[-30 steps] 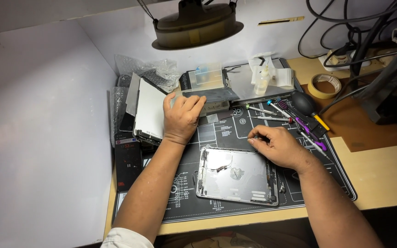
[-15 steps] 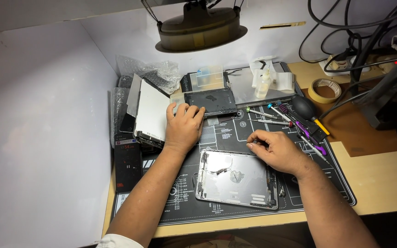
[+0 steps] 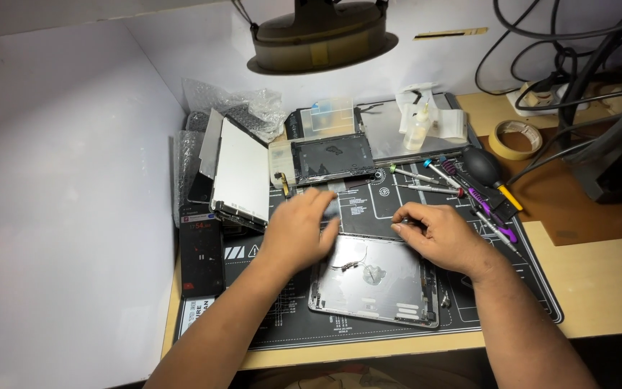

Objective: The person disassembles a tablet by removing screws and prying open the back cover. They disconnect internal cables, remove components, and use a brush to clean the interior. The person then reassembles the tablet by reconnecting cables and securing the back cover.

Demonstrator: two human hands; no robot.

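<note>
Head view shows both hands over a grey tablet back shell point(image 3: 376, 284) lying on the dark work mat point(image 3: 512, 302). Left hand point(image 3: 300, 230), blurred, fingers loosely spread, rests at the shell's upper left corner holding nothing I can make out. Right hand point(image 3: 440, 234) sits at its upper right edge, fingertips pinched narrow on something too small to tell. The step looks like fine work along the top edge; next calls for steady, small fingertip placement. Inside, the shell is bare metal with small cables near its middle.

Grey tablet shell point(image 3: 376, 284); black mat point(image 3: 368, 209), white line markings; beige tape roll point(image 3: 514, 139); screwdriver point(image 3: 485, 202) seemingly purple.
</note>
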